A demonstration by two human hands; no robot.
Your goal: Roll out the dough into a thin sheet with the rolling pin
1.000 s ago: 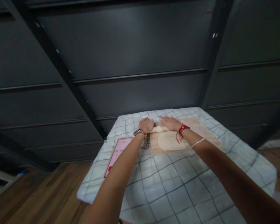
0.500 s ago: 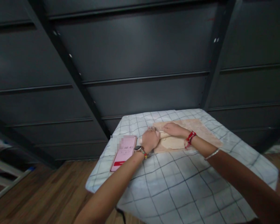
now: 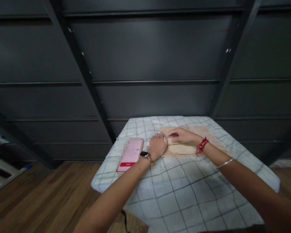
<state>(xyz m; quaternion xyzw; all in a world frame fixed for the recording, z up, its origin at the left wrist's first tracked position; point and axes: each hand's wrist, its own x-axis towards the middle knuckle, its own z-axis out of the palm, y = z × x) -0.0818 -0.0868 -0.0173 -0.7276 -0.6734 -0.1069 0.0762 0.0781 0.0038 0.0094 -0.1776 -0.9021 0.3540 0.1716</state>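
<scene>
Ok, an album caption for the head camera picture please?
Left hand and right hand at a pale roll over a tan sheet, phone nearby.

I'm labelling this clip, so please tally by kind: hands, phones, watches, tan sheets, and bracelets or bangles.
Hands: 2 (left hand, right hand)
Phone: 1
Watch: 1
Tan sheet: 1
Bracelets or bangles: 3 (multicoloured bracelet, red bracelet, silver bangle)
Total: 8

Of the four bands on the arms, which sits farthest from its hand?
The silver bangle, partway up the right forearm. The red bracelet is nearer the right hand; the watch and beaded bracelet sit at the left wrist.
</scene>
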